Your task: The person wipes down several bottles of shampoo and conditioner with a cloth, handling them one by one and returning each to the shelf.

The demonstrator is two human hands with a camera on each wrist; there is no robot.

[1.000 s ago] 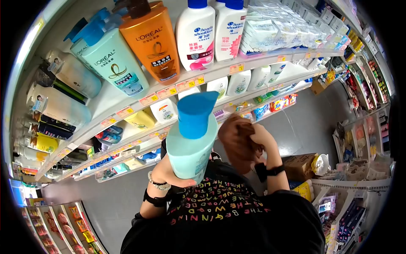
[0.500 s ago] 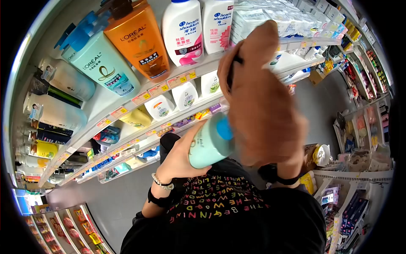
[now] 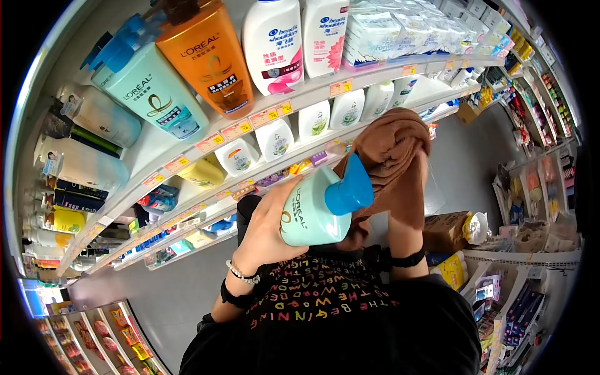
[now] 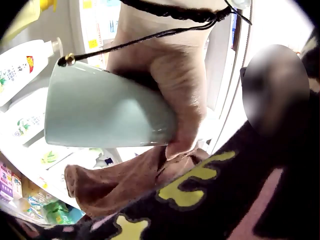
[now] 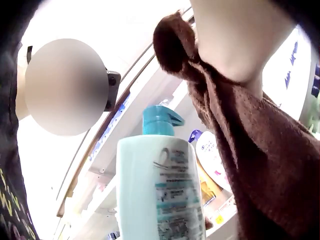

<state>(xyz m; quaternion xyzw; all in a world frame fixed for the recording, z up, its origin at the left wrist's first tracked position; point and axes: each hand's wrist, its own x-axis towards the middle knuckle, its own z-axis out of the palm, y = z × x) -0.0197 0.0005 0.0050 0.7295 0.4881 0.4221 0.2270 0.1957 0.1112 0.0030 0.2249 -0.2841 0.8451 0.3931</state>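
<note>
In the head view my left hand (image 3: 265, 228) grips a mint-green pump bottle (image 3: 309, 209) round its body, the blue pump head leaning right. The left wrist view shows the thumb and palm curled round the bottle's base end (image 4: 107, 110). My right hand (image 5: 235, 50) holds a bunched brown cloth (image 3: 394, 147) that covers most of its fingers. The cloth is just right of the pump head and overlaps it in the head view. From the right wrist, the bottle (image 5: 150, 185) shows its printed back label, with the cloth hanging at the right.
On the upper shelf stand a matching green bottle (image 3: 153, 94), an orange pump bottle (image 3: 209, 62), white shampoo bottles (image 3: 273, 50) and tissue packs (image 3: 375, 34). White bottles (image 3: 275, 140) line the shelf below. A cardboard box (image 3: 447, 232) sits on the floor at the right.
The bottle has gone from upright to tilted, its pump toward the right. The cloth swung up in a blur past the bottle, then came down beside the pump head.
</note>
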